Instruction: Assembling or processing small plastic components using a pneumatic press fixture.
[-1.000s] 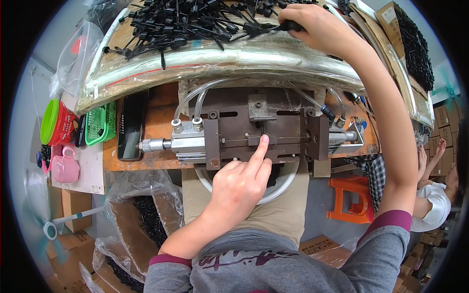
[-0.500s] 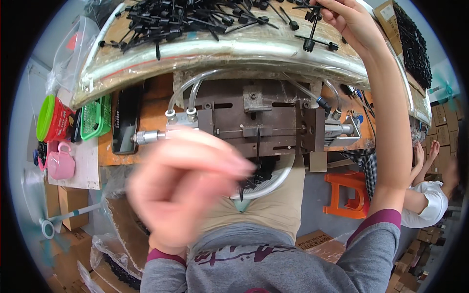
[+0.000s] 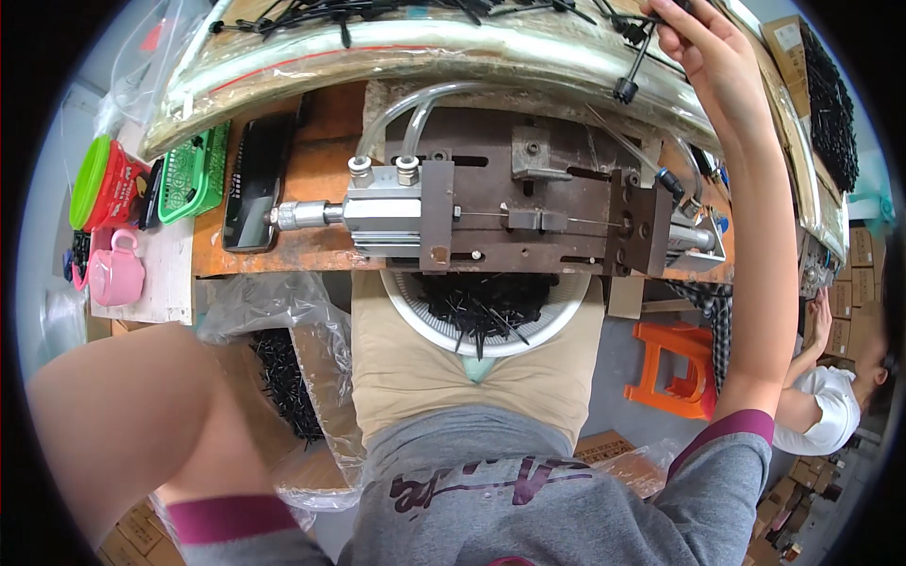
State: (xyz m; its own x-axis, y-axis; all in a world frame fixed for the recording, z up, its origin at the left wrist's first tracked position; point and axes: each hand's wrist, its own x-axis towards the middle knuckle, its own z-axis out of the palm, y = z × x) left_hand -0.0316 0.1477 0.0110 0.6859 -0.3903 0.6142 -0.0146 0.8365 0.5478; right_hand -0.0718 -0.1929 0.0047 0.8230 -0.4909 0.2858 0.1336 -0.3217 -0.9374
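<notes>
Right hand (image 3: 703, 57) at 1–2 o'clock, fingers closed on black stemmed parts (image 3: 625, 91), which hung from its fingertips toward 7 o'clock of the hand. Left forearm (image 3: 123, 415) bent up close to camera at 8 o'clock; left hand out of frame, couldn't tell its state. More black pieces (image 3: 377, 8) lay at 11–12. Brown metal fixture (image 3: 472, 193) sat near centre; white basket (image 3: 528, 341) of black parts at 6, green basket (image 3: 193, 179) at 10.
</notes>
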